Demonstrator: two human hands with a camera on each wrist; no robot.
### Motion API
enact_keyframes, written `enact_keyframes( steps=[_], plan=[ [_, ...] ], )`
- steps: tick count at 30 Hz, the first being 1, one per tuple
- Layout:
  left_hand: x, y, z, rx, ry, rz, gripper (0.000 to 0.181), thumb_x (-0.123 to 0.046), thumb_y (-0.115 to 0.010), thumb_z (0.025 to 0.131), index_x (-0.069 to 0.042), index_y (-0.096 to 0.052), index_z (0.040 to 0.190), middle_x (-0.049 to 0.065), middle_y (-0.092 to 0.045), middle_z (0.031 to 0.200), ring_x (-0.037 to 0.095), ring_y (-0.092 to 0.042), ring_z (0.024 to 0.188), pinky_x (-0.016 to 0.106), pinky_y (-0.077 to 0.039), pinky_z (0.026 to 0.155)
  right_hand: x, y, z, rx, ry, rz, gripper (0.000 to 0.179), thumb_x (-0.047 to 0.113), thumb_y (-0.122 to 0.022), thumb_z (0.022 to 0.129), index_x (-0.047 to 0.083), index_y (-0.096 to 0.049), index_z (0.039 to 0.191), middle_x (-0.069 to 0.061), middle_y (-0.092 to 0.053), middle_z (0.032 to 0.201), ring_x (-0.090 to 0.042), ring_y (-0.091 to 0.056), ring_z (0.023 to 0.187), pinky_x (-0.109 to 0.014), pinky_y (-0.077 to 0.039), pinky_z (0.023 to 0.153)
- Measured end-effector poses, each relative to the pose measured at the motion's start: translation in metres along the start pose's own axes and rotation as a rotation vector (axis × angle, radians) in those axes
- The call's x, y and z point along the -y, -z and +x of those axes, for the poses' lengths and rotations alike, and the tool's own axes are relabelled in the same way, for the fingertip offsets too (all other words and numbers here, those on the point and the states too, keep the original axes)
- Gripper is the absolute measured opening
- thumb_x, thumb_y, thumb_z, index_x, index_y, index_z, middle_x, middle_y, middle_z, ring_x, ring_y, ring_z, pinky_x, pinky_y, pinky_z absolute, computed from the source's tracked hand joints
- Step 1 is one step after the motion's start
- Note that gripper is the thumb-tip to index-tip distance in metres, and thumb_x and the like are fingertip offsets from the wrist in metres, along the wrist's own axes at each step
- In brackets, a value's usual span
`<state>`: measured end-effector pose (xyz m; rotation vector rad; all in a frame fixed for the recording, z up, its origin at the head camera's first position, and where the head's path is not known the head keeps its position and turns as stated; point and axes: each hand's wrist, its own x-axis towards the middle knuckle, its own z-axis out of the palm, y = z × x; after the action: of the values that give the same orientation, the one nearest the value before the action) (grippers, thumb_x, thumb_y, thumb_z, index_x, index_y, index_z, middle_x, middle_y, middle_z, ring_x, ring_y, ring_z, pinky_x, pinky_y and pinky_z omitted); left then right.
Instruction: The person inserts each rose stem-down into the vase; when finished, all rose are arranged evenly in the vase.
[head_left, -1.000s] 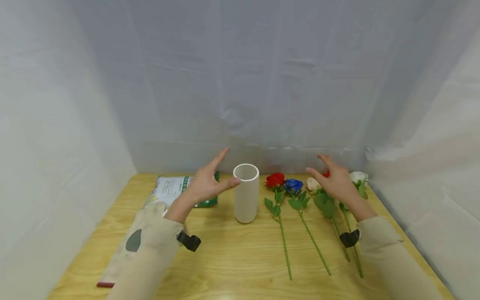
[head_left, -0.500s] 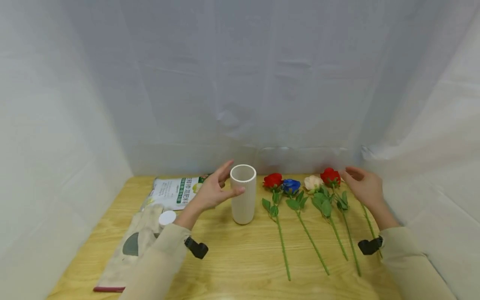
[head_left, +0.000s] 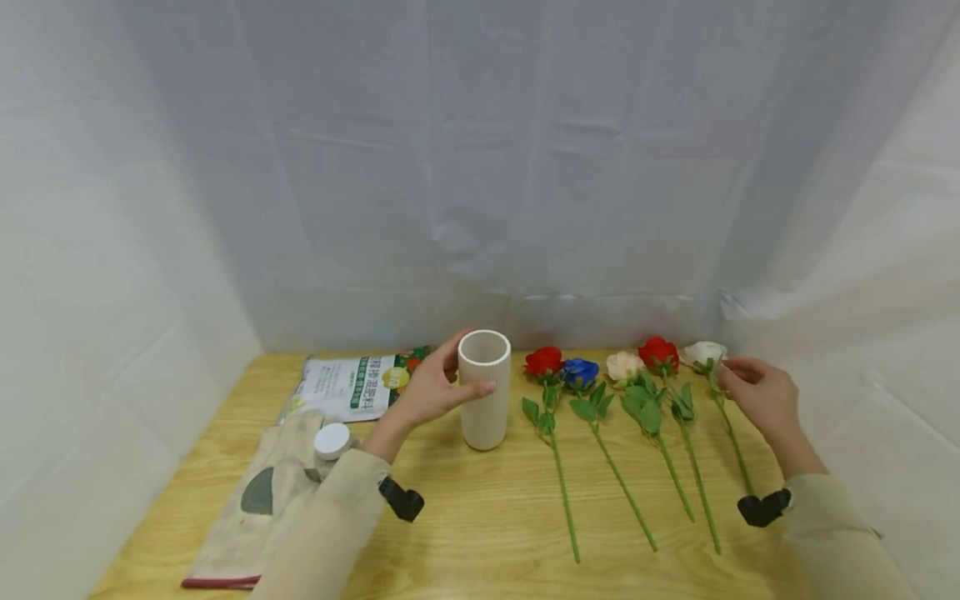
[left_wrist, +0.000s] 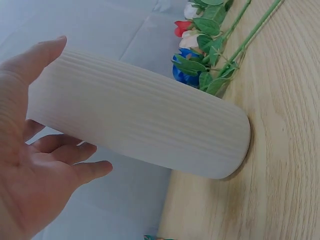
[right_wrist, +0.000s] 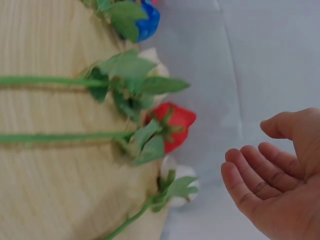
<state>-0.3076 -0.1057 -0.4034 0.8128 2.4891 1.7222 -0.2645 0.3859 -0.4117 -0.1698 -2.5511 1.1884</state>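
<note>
A white ribbed vase (head_left: 485,400) stands upright mid-table. My left hand (head_left: 431,390) holds it near the rim, thumb across the front and fingers behind. The left wrist view shows the thumb (left_wrist: 47,55) lying over the vase (left_wrist: 140,115). My right hand (head_left: 763,398) is at the white rose (head_left: 705,353) on the far right, fingertips beside its head and upper leaves. In the right wrist view the right hand (right_wrist: 280,185) has loosely bent fingers with nothing between them, a little apart from the white rose (right_wrist: 180,187).
Left of the white rose lie a red rose (head_left: 659,353), a cream rose (head_left: 624,367), a blue rose (head_left: 581,372) and another red rose (head_left: 543,361). On the left are a printed bag (head_left: 345,387), a white-lidded jar (head_left: 332,440) and beige cloth gloves (head_left: 255,492). Pale sheeting surrounds the table.
My left hand has moved onto the vase. My right hand has swung rightward from above the cream and red roses to the white rose. The flowers lie as before.
</note>
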Motion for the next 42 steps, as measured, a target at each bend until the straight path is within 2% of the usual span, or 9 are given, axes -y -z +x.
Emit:
enact_keyframes(
  steps=[3,5,13,21,25,34,37,42],
  plan=[
    [0.002,-0.002,0.001,-0.003,-0.012,-0.019,0.08,-0.02,-0.083,0.092,-0.021,-0.042,0.161,0.012,-0.061,0.149,0.036,-0.06,0.136,0.06,-0.051,0.109,-0.012,0.0,-0.003,0.02,-0.036,-0.001,0.056,0.034,-0.058,0.108,-0.011,-0.058,0.141,-0.028,-0.073,0.119,0.014,-0.062,0.07,-0.015,-0.058,0.065],
    [0.003,-0.004,0.001,-0.006,-0.011,-0.033,0.078,-0.017,-0.083,0.092,-0.021,-0.044,0.16,0.013,-0.061,0.148,0.036,-0.061,0.133,0.058,-0.053,0.107,-0.021,0.0,-0.005,0.029,-0.051,-0.022,0.057,0.035,-0.058,0.108,-0.011,-0.057,0.141,-0.032,-0.071,0.124,0.014,-0.062,0.069,-0.016,-0.058,0.065],
    [0.004,-0.005,0.0,-0.015,0.001,-0.045,0.074,-0.018,-0.081,0.095,-0.018,-0.044,0.159,0.016,-0.061,0.146,0.038,-0.064,0.13,0.056,-0.056,0.104,-0.047,0.003,-0.016,0.067,-0.08,-0.04,0.057,0.029,-0.06,0.108,-0.017,-0.054,0.14,-0.038,-0.067,0.122,0.011,-0.062,0.071,-0.027,-0.064,0.068],
    [0.003,-0.004,0.0,-0.016,0.023,-0.053,0.076,-0.017,-0.082,0.094,-0.021,-0.043,0.159,0.014,-0.06,0.148,0.037,-0.061,0.134,0.058,-0.053,0.109,-0.065,0.004,-0.022,0.133,-0.14,-0.049,0.058,0.025,-0.061,0.107,-0.02,-0.049,0.142,-0.042,-0.062,0.127,-0.005,-0.071,0.073,-0.034,-0.066,0.07],
    [0.003,-0.004,0.0,-0.011,0.02,-0.057,0.075,-0.017,-0.081,0.095,-0.019,-0.043,0.16,0.015,-0.06,0.149,0.038,-0.061,0.135,0.058,-0.052,0.111,-0.072,0.004,-0.022,0.165,-0.174,-0.049,0.06,0.024,-0.061,0.106,-0.021,-0.047,0.143,-0.043,-0.063,0.126,-0.013,-0.075,0.072,-0.033,-0.065,0.069],
    [0.003,-0.005,0.0,-0.003,0.018,-0.066,0.076,-0.015,-0.081,0.095,-0.02,-0.043,0.16,0.015,-0.059,0.15,0.038,-0.06,0.136,0.058,-0.052,0.111,-0.084,0.002,-0.02,0.212,-0.235,-0.063,0.063,0.022,-0.069,0.1,-0.023,-0.049,0.139,-0.037,-0.07,0.116,-0.017,-0.077,0.074,-0.031,-0.064,0.067],
    [0.003,-0.005,0.0,0.0,0.022,-0.063,0.077,-0.015,-0.082,0.094,-0.021,-0.042,0.16,0.014,-0.059,0.15,0.038,-0.06,0.136,0.058,-0.051,0.111,-0.085,0.002,-0.019,0.215,-0.255,-0.068,0.066,0.023,-0.074,0.096,-0.022,-0.05,0.138,-0.036,-0.071,0.117,-0.015,-0.077,0.074,-0.029,-0.063,0.067],
    [0.004,-0.004,0.0,0.002,0.025,-0.066,0.078,-0.015,-0.082,0.094,-0.022,-0.042,0.16,0.014,-0.059,0.15,0.037,-0.059,0.137,0.058,-0.051,0.112,-0.089,0.002,-0.017,0.199,-0.244,-0.185,0.067,0.03,-0.081,0.091,-0.018,-0.059,0.132,-0.029,-0.076,0.112,-0.004,-0.068,0.07,-0.026,-0.056,0.068]
  ],
)
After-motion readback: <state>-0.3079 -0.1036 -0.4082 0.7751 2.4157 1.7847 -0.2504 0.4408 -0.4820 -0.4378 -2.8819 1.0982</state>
